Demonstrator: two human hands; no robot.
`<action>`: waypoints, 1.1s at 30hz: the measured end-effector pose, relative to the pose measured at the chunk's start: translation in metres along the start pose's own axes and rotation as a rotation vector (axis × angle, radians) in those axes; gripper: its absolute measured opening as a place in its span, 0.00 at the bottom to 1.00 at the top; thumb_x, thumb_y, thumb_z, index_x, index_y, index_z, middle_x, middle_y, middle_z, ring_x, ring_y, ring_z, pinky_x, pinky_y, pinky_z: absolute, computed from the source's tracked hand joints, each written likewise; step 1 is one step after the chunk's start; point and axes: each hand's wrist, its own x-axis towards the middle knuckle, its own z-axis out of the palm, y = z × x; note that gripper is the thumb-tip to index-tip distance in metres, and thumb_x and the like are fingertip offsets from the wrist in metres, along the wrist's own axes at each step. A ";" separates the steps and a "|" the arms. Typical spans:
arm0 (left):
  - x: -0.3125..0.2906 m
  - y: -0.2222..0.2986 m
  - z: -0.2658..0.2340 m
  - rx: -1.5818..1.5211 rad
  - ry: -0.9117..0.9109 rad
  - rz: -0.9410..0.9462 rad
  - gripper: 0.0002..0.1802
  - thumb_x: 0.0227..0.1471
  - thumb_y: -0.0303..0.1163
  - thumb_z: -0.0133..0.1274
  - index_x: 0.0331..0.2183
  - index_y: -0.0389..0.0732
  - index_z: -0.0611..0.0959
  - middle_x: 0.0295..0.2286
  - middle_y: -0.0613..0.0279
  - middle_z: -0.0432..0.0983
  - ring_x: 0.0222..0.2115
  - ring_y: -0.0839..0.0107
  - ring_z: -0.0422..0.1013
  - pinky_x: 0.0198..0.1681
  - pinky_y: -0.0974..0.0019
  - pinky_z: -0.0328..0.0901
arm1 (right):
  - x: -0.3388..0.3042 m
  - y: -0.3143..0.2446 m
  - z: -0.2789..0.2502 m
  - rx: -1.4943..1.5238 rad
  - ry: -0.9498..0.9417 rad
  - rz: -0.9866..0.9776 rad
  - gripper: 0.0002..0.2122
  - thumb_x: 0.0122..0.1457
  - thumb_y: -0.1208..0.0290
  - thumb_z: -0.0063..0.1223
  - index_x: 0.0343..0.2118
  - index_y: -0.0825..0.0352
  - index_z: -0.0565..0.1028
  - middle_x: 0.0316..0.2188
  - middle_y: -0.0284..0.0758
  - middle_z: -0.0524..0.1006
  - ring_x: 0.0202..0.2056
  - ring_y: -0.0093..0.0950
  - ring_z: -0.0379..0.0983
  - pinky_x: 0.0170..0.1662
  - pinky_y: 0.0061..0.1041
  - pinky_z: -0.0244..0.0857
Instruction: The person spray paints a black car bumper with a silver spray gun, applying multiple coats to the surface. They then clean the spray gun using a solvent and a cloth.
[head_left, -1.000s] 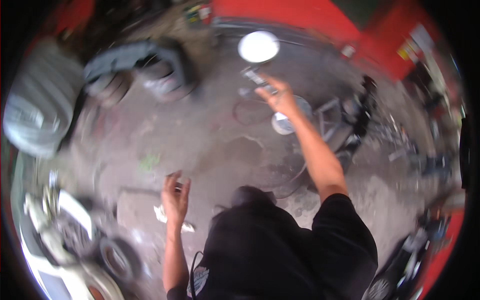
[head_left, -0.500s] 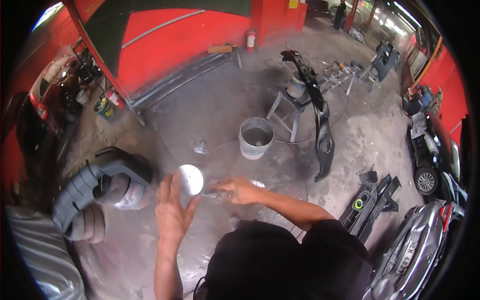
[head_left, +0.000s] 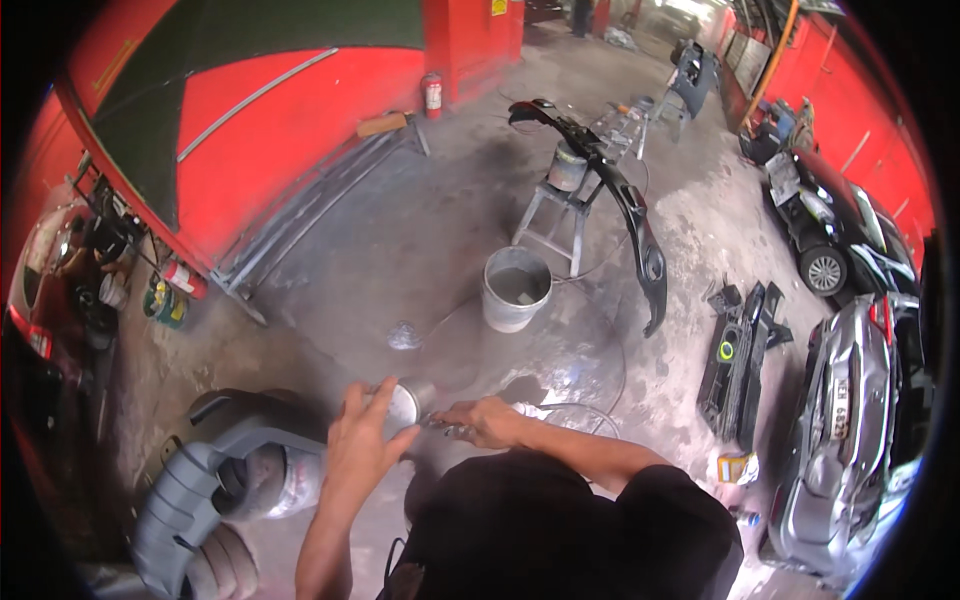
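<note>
A round cup with a pale, whitish top is in front of my body, and it appears to belong to a spray gun. My right hand is closed round the metallic part of the gun, just right of the cup. At the cup's left side is my left hand, its fingers over the far edge and its thumb at the near edge. The underside of the cup and part of my right-hand grip are hidden.
A grey bumper rests over containers at the lower left. Ahead stands a bucket with liquid. A black bumper part lies across a metal stand. Trim pieces and a silver bumper lie to the right.
The view has shifted, so the floor things sit elsewhere in the picture. My left fingers have come over the cup's edge, and the cup's top is turned differently. My right hand keeps its grip.
</note>
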 end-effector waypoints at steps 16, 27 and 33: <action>0.101 -0.167 -0.076 -0.155 -0.185 0.285 0.39 0.42 0.41 0.72 0.57 0.45 0.81 0.47 0.49 0.73 0.43 0.47 0.78 0.46 0.48 0.72 | 0.137 -0.062 0.057 0.045 0.270 0.213 0.26 0.64 0.67 0.62 0.65 0.55 0.74 0.51 0.45 0.81 0.46 0.51 0.81 0.51 0.45 0.76; 0.235 -0.187 -0.072 -0.170 -0.203 0.361 0.41 0.42 0.33 0.74 0.60 0.46 0.81 0.50 0.52 0.74 0.42 0.58 0.77 0.47 0.57 0.72 | 0.216 -0.002 0.010 0.108 0.456 0.283 0.28 0.59 0.70 0.65 0.64 0.60 0.74 0.58 0.50 0.78 0.52 0.53 0.79 0.56 0.41 0.76; 0.321 -0.195 -0.076 -0.538 -0.316 0.301 0.43 0.44 0.32 0.73 0.63 0.47 0.78 0.54 0.55 0.75 0.45 0.62 0.77 0.48 0.61 0.72 | 0.242 0.030 -0.042 0.169 0.522 0.264 0.24 0.58 0.75 0.66 0.60 0.68 0.76 0.50 0.51 0.80 0.45 0.53 0.81 0.48 0.40 0.78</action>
